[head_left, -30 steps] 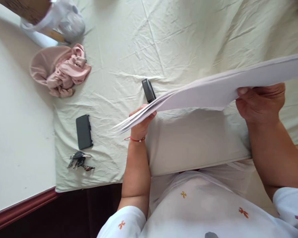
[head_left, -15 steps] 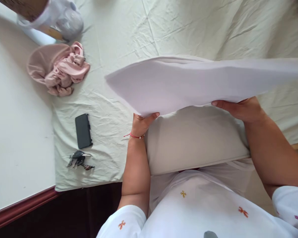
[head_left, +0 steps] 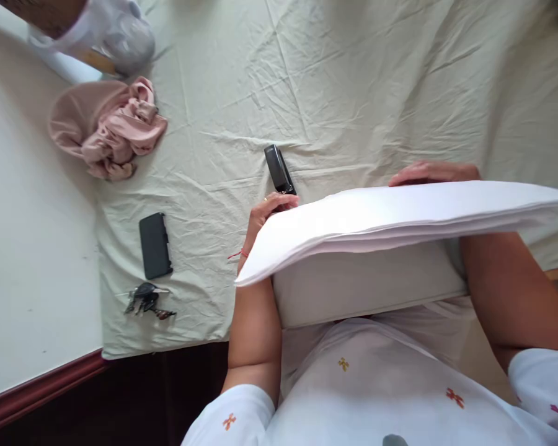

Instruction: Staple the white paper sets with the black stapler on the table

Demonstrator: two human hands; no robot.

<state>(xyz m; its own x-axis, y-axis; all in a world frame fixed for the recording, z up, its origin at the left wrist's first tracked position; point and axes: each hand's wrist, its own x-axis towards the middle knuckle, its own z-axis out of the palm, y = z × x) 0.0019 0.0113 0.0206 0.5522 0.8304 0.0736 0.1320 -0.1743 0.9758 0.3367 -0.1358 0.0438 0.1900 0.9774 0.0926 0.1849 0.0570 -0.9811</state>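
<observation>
A stack of white paper sheets [head_left: 381, 214] is held up edge-on between my two hands, tipped toward my body, its near edges slightly fanned. My left hand [head_left: 272, 205] grips the left part of the far edge, fingers on top. My right hand [head_left: 434, 172] holds the far edge further right; its fingers show behind the paper and its thumb is hidden. Just beyond my left hand lies a black stapler [head_left: 279, 168] on the pale green sheet [head_left: 214, 186]. Below the paper a grey cushion [head_left: 372, 285] rests against my front.
To the left lie a black phone [head_left: 155, 246] and a bunch of keys [head_left: 147, 300]. Further up are a crumpled pink cloth [head_left: 116, 130] and a whitish, partly see-through object [head_left: 128, 43] by a brown shape. A white wall [head_left: 28, 235] borders the left side.
The paper stack has tipped toward me and come nearer, with my hands turning from thumbs on the near edge to fingers over the far edge. The stapler has come into view.
</observation>
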